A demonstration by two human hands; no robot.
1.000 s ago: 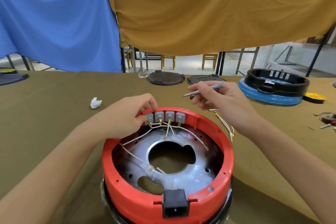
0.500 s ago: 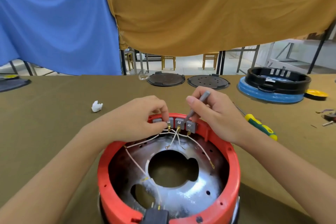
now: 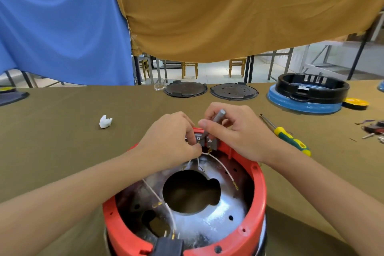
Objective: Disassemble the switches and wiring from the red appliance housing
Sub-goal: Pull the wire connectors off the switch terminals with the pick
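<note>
Right hand point(image 3: 232, 131), gripping grey tool point(image 3: 215, 121), is now levering at switches point(image 3: 207, 141); left-hand fingers point(image 3: 192, 143) are pinching one, extraction beginning.

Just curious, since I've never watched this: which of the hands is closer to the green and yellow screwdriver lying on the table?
Right. The right hand, gripping a grey tool, works beside the screwdriver; the left hand pinches the switches farther away.

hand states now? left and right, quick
Left hand: pinching the grey switch blocks on the red housing rim.
Right hand: gripping a thin grey metal tool.
</note>
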